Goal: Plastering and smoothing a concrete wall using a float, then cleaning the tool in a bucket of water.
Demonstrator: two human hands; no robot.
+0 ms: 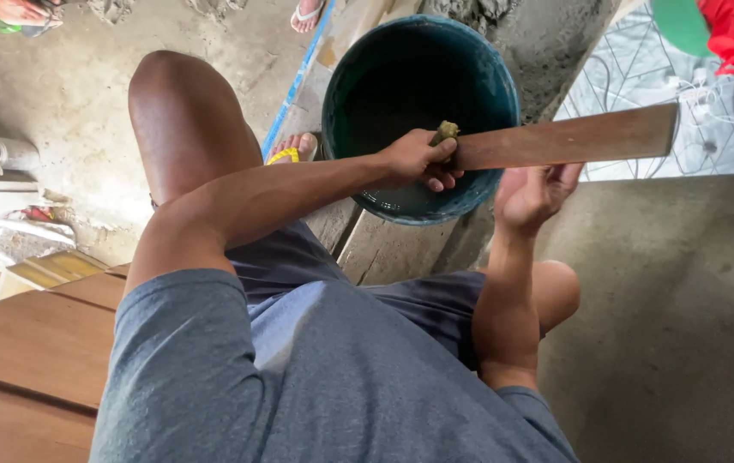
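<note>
My left hand (418,159) is closed around a small greenish-brown sponge (445,131), pressed against the near end of a long brown tile strip (568,137). My right hand (532,193) grips the strip from below, holding it level. Both hands are over the rim of a dark teal bucket (401,86) that stands on the floor in front of me. The bucket's inside looks dark; I cannot tell what it holds.
My bent knee (178,111) rises at left, my foot in a yellow sandal (291,152) beside the bucket. Brown tiles (24,343) are stacked at lower left. Another person's sandalled foot (307,13) is at the top. Patterned floor tiles (641,69) lie upper right; bare concrete (684,309) at right.
</note>
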